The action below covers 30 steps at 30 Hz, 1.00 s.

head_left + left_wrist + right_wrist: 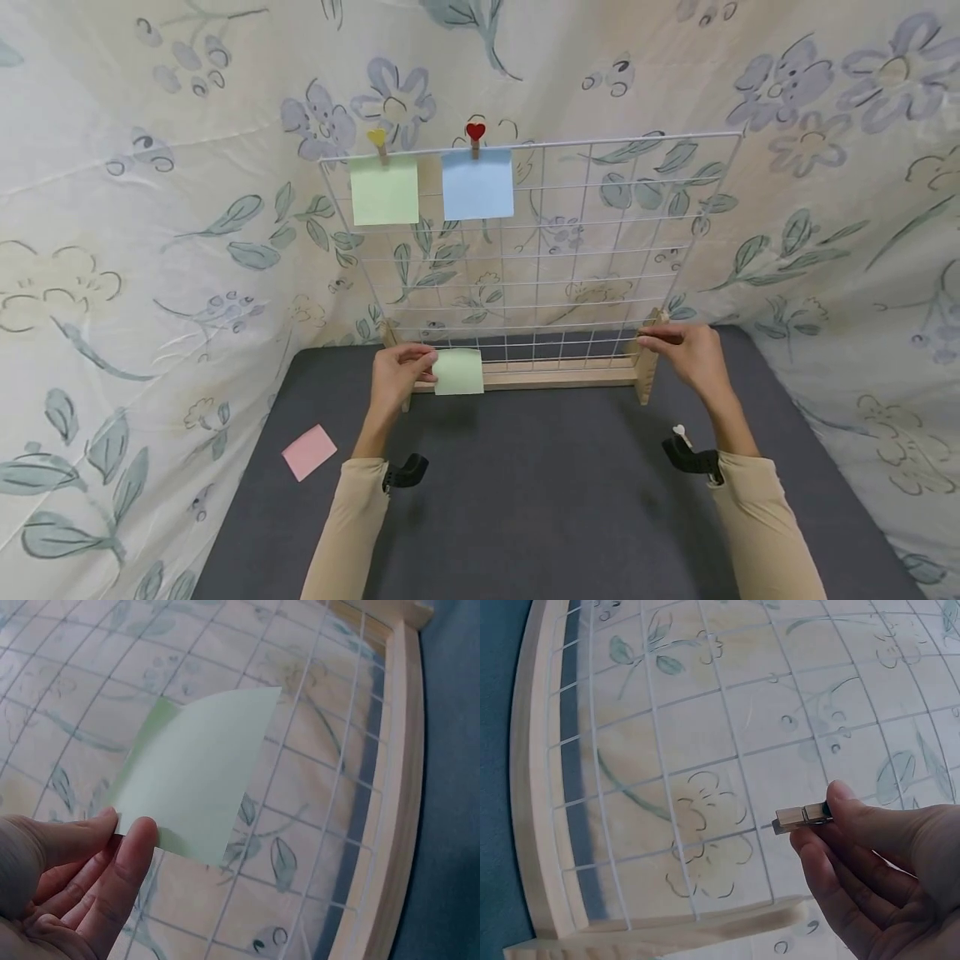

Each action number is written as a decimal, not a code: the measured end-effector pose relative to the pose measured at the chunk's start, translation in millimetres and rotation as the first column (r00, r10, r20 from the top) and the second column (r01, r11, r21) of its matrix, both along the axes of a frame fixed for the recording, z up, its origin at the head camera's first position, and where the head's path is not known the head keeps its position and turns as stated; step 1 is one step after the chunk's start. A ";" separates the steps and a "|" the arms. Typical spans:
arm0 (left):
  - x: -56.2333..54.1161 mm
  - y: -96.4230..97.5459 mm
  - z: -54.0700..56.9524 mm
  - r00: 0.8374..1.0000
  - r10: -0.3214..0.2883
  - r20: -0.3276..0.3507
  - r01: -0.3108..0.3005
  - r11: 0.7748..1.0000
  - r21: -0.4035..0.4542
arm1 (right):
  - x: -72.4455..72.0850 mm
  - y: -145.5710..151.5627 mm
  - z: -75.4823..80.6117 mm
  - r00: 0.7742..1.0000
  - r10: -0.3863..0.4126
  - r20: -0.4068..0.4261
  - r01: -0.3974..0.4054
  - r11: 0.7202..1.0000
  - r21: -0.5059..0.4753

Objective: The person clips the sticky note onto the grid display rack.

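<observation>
My left hand pinches a pale green sticky note by its edge, low in front of the wire grid. In the left wrist view the note bends slightly between thumb and fingers. My right hand is beside the stand's right wooden foot. Between its thumb and fingertips it pinches a small wooden clothespin, seen in the right wrist view; its far end is hidden by the thumb. A white wire grid stands upright in a wooden base.
On the grid's top bar, a yellow-heart clothespin holds a green note and a red-heart clothespin holds a blue note. A pink note lies on the dark table at left. Floral cloth hangs behind.
</observation>
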<state>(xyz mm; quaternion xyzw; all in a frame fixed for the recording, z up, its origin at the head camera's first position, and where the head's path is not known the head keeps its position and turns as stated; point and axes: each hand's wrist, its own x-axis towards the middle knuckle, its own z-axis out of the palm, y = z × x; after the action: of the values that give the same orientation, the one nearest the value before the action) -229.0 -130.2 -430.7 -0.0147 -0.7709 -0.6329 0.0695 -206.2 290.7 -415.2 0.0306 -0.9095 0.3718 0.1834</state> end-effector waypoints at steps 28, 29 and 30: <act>-7.6 65.7 53.7 0.977 -0.102 -0.187 0.103 0.995 -0.001 | -15.2 -34.9 80.5 0.995 0.096 -0.020 -0.098 0.991 -0.092; -8.5 66.7 56.2 0.976 -0.100 -0.192 0.102 0.995 0.001 | -15.5 -35.2 85.2 0.995 0.099 -0.028 -0.102 0.991 -0.086; -9.0 67.5 58.5 0.977 -0.094 -0.191 0.096 0.995 0.003 | -15.7 -35.3 89.8 0.994 0.105 -0.037 -0.107 0.991 -0.085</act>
<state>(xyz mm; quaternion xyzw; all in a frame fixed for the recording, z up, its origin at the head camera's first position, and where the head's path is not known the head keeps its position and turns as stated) -238.0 -62.7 -372.2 -0.1115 -0.7551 -0.6361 0.1127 -221.9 255.3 -325.4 0.0769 -0.8865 0.4197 0.1792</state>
